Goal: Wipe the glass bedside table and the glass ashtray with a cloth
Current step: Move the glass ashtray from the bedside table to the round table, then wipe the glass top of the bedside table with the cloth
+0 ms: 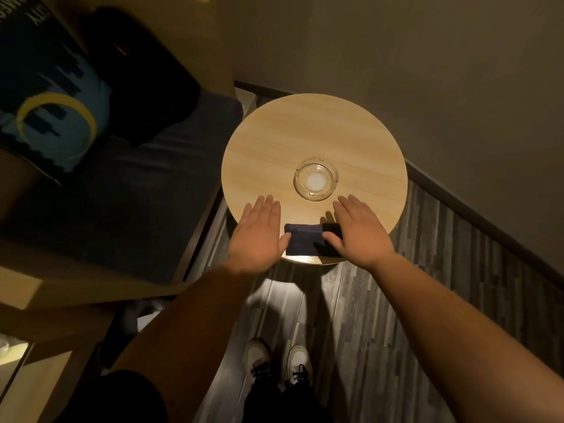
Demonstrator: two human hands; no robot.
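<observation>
Dark blue folded cloth point(305, 239) is lying untaken between the left hand point(259, 236) and right hand point(360, 233), both hovering flat with fingers spread, while the glass ashtray point(316, 178) is sitting just beyond their fingertips on the round worktop point(305, 129), so wiping seems not yet begun.

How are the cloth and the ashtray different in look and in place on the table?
The cloth is dark, folded and rectangular; the ashtray is clear, round glass. The cloth lies at the table's near edge between both hands; the ashtray stands near the centre, untouched. Both rest on the round tabletop.
</observation>
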